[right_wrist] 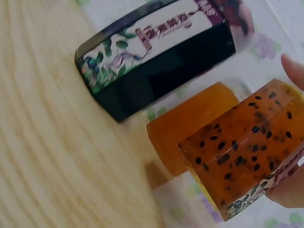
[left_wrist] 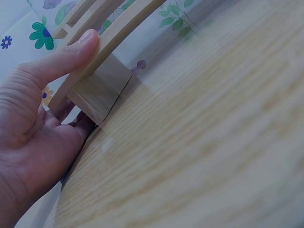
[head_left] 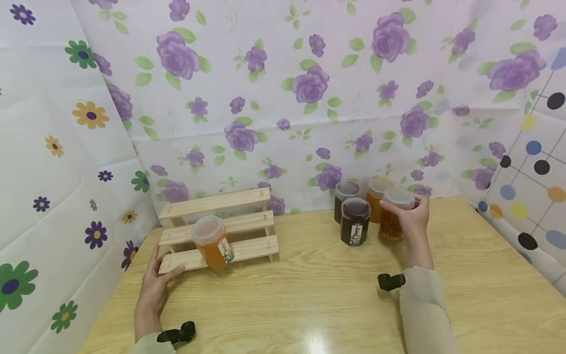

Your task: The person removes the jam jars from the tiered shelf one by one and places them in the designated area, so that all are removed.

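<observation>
At the left, my left hand (head_left: 152, 285) grips the end of the lowest step of a three-step wooden rack (head_left: 239, 223), thumb on top and fingers beneath in the left wrist view. An orange jam jar (head_left: 211, 248) with a translucent lid stands upright at that lowest step, just right of the hand. My right hand (head_left: 415, 221) holds a jar of orange jam with black seeds (right_wrist: 247, 147) around its upper part. Beside it are a dark jam jar (head_left: 355, 223), a second dark jar (head_left: 339, 204) and another orange jar (head_left: 375, 204) behind.
The wood-grain table (head_left: 300, 295) runs back to a purple-flowered cloth (head_left: 283, 98). Another flowered sheet (head_left: 57, 147) hangs at the left, and a dotted one (head_left: 530, 187) at the right. Each wrist wears a black camera mount.
</observation>
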The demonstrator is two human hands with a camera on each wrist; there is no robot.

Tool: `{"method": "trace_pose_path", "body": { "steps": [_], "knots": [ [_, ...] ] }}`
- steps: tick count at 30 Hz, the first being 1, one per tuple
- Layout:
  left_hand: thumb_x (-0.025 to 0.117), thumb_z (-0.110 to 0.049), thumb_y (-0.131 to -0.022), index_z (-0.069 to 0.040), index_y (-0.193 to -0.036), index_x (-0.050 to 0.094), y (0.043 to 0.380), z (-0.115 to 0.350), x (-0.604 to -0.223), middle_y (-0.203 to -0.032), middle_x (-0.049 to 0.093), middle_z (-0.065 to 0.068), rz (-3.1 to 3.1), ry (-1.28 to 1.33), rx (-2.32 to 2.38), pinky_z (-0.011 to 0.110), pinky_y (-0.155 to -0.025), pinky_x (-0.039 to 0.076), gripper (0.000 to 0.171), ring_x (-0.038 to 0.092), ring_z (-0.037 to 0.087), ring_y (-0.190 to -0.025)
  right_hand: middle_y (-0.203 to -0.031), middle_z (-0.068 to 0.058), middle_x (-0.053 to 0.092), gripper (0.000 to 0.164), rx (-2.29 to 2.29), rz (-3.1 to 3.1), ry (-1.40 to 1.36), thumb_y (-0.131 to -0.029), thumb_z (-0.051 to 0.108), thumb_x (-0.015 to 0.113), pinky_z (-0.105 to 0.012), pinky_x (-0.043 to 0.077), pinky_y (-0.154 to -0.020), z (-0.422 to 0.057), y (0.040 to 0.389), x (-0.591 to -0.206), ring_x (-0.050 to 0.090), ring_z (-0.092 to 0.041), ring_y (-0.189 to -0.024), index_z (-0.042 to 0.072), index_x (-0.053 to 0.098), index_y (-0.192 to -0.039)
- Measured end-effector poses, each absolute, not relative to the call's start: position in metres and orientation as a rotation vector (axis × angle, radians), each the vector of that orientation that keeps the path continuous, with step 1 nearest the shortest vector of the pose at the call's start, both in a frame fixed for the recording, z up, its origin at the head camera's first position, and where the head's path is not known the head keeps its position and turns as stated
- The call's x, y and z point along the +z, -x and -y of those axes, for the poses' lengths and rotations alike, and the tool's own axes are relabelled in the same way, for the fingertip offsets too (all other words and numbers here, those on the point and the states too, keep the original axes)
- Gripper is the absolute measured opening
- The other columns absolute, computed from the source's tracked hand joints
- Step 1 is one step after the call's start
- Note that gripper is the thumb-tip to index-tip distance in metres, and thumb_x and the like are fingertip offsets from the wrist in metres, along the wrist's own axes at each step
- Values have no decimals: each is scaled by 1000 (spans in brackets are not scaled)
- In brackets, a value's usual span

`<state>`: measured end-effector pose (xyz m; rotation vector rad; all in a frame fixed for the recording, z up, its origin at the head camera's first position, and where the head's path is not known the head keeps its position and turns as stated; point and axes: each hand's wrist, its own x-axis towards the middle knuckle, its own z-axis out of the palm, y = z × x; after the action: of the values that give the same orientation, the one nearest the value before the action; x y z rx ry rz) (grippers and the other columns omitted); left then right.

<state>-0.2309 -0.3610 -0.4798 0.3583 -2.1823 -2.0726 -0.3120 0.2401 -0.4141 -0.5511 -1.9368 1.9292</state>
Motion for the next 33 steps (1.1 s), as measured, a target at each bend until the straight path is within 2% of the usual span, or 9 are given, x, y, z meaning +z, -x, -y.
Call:
{"method": "trace_pose_path", "body": {
  "steps": [4,9,15,18,21,24,27,30,33],
  "knots": [
    [71,-8,-88,-49,-153,0,231,362,-479,-135,33,-22,2196,-357,-2064,2,-86,41,105,47,-13,-105,-133,2,41,82,1900,2002,526,-74,26,86,-39,37,-114,-245,312,-423,40,-20,-132,15,35,-137],
    [71,-7,-88,-48,-153,0,229,362,-478,-146,30,-12,2187,-346,-2075,2,-86,41,105,48,-14,-103,-133,0,40,86,1905,2060,489,-76,28,85,-39,38,-113,-248,315,-433,40,-22,-132,12,31,-141],
    [72,-6,-87,-46,-154,2,228,358,-480,-129,36,-23,2151,-357,-2096,3,-85,43,106,51,-14,-100,-135,-3,38,86,1894,2096,450,-79,29,82,-40,36,-114,-254,314,-436,39,-23,-133,10,29,-144],
    [73,-7,-87,-50,-152,2,229,355,-480,-142,34,-12,2164,-385,-2081,2,-85,42,106,49,-14,-102,-134,-2,38,87,1893,2109,430,-80,30,82,-42,35,-114,-256,313,-435,38,-25,-134,10,27,-145],
    [72,-8,-87,-54,-150,1,230,354,-480,-155,24,-1,2185,-408,-2068,2,-86,41,106,47,-14,-104,-129,4,38,87,1912,2100,417,-80,29,82,-42,35,-115,-257,313,-436,38,-24,-134,10,28,-144],
    [73,-9,-87,-53,-151,-1,230,355,-480,-158,19,3,2202,-422,-2058,2,-86,41,107,46,-13,-104,-124,10,37,86,1926,2097,412,-79,29,82,-41,35,-114,-258,314,-437,38,-23,-133,12,29,-144],
    [74,-9,-87,-52,-151,-1,230,356,-480,-154,25,-2,2210,-423,-2048,3,-86,41,108,47,-13,-104,-125,9,37,87,1926,2108,408,-79,30,82,-41,36,-114,-258,315,-438,39,-23,-132,12,28,-144],
    [73,-9,-87,-49,-153,-1,229,358,-479,-142,34,-13,2207,-401,-2049,3,-85,42,107,49,-12,-103,-129,4,37,89,1912,2121,399,-79,29,82,-40,37,-112,-257,315,-439,39,-23,-131,10,27,-146],
    [73,-9,-87,-49,-153,0,230,361,-479,-130,36,-23,2208,-373,-2050,4,-84,42,106,50,-12,-102,-134,-1,36,91,1906,2141,379,-80,28,82,-41,36,-112,-257,314,-439,38,-24,-131,8,24,-148]
  ]
}}
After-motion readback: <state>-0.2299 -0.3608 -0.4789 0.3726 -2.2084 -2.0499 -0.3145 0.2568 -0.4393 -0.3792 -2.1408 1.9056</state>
